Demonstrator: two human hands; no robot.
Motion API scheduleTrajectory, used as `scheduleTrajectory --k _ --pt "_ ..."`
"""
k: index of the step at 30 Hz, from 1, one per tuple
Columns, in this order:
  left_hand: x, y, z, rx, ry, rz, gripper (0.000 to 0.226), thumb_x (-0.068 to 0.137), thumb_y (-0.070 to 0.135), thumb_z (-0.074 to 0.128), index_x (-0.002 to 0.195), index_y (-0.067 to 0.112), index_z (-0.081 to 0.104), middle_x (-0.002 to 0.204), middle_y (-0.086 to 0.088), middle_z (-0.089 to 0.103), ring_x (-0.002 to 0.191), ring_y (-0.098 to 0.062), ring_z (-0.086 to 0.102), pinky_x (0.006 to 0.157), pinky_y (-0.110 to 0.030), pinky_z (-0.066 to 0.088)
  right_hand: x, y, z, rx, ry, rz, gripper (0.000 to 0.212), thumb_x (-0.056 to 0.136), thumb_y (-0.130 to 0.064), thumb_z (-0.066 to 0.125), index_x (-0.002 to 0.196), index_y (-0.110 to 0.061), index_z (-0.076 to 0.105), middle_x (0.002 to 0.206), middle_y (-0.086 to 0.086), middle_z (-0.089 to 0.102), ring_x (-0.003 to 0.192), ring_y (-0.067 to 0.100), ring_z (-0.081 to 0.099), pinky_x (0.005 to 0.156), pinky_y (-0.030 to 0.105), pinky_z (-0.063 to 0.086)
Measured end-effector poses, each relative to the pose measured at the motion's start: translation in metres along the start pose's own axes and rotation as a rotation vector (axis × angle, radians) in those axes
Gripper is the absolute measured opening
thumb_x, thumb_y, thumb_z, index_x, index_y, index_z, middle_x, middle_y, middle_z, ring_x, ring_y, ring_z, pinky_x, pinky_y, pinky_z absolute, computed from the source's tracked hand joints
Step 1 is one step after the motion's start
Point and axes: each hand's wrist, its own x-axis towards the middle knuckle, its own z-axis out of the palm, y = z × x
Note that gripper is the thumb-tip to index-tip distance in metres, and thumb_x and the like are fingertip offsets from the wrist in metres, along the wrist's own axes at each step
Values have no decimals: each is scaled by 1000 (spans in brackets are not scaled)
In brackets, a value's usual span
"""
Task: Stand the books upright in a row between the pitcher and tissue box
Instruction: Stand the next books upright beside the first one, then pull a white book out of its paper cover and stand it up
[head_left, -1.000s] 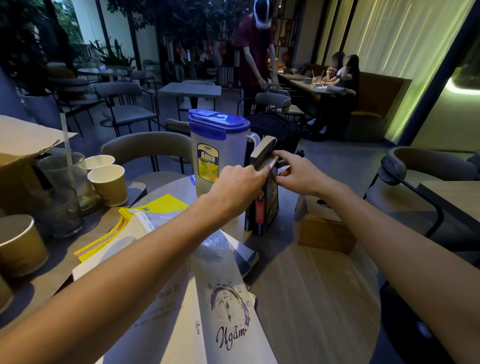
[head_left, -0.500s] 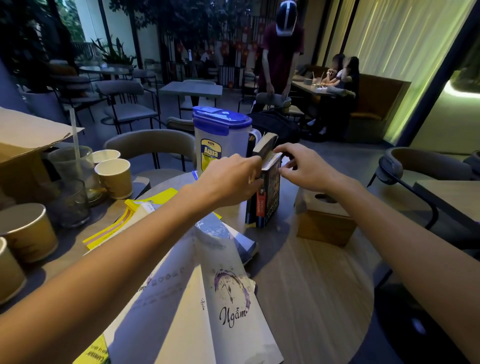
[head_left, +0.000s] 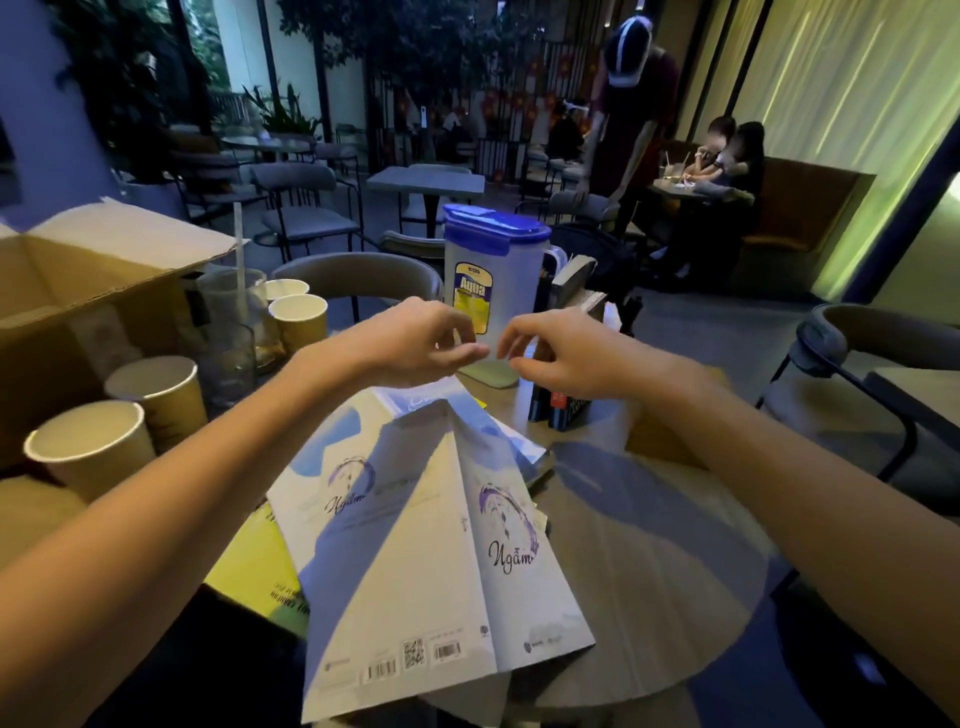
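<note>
- Left hand (head_left: 415, 343): hovered above the table, fingers loosely curled, holding nothing.
- Right hand (head_left: 558, 358): hovered beside the left, fingers loosely curled, empty, in front of the standing books.
- Pitcher (head_left: 491, 280): clear, blue lid, yellow label; stood at the far side of the round table (head_left: 649, 571).
- Standing books (head_left: 569, 332): upright just right of the pitcher, the nearest to the pitcher leaning against it.
- Tissue box (head_left: 660, 436): wooden, right of the standing books, mostly hidden by the right forearm.
- White books (head_left: 431, 545): lay flat, fanned out on the near table.
- Yellow book (head_left: 260, 571): flat beneath them.
- Paper cups (head_left: 130, 415): grouped at left.
</note>
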Motion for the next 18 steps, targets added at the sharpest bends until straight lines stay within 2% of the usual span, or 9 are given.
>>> scheduleTrajectory --k 3,7,9,12,15,18 --pt "-23 -7 -2 -102 -125 -66 41 94 55 49 103 19 66 90 0 70 79 -13 69 59 -21 55 3 -16 16 14 -73 -42 19 96 -21 62 114 -21 67 102 -10 67 83 -1 62 72 14 48" --pt "-53 -16 -1 -165 -240 -35 46 88 62 55 113 26 68 100 10 70 90 -5 67 79 -28 58 6 -27 33 45 -162 -67 25 95 -23 63 119 -30 63 111 -8 67 92 9 65 80 25 56" --pt "-63 -21 -1 -179 -271 -22 43 87 54 65 121 27 65 109 12 68 101 -3 65 87 -26 55 6 -31 39 44 -207 -60 33 95 -21 63 127 -27 61 119 -7 65 93 8 63 78 19 53" --pt "-67 -29 3 -139 -236 -21 35 89 30 73 122 21 66 110 9 67 103 -3 62 82 -18 52 9 -34 47 56 -266 -43 38 96 -20 62 134 -25 58 127 -7 63 95 7 64 75 16 49" --pt "-66 -33 11 -145 -145 7 24 90 13 72 113 13 68 101 2 71 96 -10 65 79 -17 52 8 -36 51 98 -277 -30 35 99 -18 59 133 -25 60 126 -7 64 96 9 67 76 21 53" --pt "-65 -34 16 -202 -98 31 19 90 8 71 106 17 67 96 6 70 93 -5 65 81 -18 51 6 -35 51 196 -276 -11 25 100 -15 57 124 -20 64 117 -5 68 94 10 69 83 33 61"
